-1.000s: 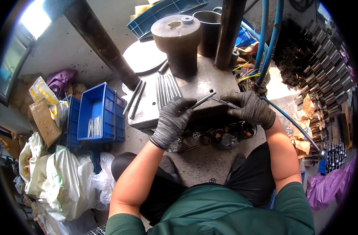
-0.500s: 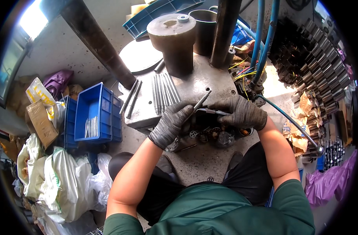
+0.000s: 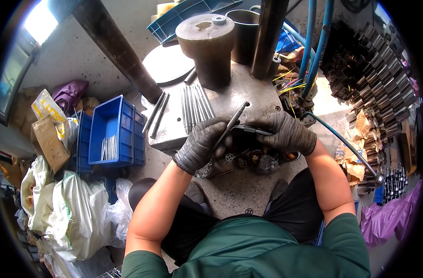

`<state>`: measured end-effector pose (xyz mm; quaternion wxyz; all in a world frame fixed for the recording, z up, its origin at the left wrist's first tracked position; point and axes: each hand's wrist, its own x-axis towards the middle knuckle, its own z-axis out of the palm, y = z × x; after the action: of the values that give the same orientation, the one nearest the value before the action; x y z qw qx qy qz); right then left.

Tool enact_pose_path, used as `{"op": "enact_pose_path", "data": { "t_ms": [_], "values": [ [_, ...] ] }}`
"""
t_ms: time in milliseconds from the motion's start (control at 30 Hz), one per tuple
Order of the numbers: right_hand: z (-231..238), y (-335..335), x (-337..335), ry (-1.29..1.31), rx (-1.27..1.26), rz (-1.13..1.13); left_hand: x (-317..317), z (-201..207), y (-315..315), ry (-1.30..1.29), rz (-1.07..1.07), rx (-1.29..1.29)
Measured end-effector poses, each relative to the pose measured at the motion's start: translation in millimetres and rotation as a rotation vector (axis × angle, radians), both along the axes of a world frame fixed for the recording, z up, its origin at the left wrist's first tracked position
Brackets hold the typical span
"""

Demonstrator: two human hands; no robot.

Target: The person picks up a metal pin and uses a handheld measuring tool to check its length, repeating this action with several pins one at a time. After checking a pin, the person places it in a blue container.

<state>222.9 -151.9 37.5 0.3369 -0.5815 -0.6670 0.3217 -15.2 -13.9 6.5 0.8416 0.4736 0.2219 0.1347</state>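
My left hand [image 3: 200,144], in a dark grey knitted glove, is closed around a slim metal shaft [image 3: 238,116]. The shaft slants up and to the right, its far end free. My right hand [image 3: 285,133], gloved alike, grips a slim grey metal tool that looks like a caliper [image 3: 252,129]; its near end meets the shaft beside my left fingers, though contact is unclear. Both hands are over the front edge of a metal machine table [image 3: 262,95]. Several similar metal shafts [image 3: 196,109] lie side by side on it, with two darker rods [image 3: 159,115] to their left.
A thick metal cylinder [image 3: 206,51] carrying a small ring stands on the table between dark columns [image 3: 119,51]. Blue crates [image 3: 128,132], one holding rods, stand left. Blue hoses [image 3: 323,46] and stacked metal cylinders [image 3: 378,74] are right. Loose parts [image 3: 267,162] sit below my hands.
The shaft has tilted steeper in my left hand, whose fingers have shifted around it. The caliper has turned slightly in my right hand. The view has shifted a little.
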Motion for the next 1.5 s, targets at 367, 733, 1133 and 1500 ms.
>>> {"op": "enact_pose_path", "data": {
  "t_ms": [367, 733, 1133, 1500],
  "values": [
    [-8, -1, 2, 0.079, 0.007, 0.070, 3, -6, 3, -0.107, -0.050, -0.179],
    [-25, 6, 22, 0.227, -0.028, -0.336, -3, -5, 19, 0.070, 0.211, 0.313],
    [-68, 48, 40, -0.620, 0.354, -0.601, -54, -32, 99, 0.739, 0.640, 1.115],
    [-97, 65, 43, -0.562, 0.427, -0.636, -50, -25, 85, 1.033, 0.454, 1.767]
  ]
}}
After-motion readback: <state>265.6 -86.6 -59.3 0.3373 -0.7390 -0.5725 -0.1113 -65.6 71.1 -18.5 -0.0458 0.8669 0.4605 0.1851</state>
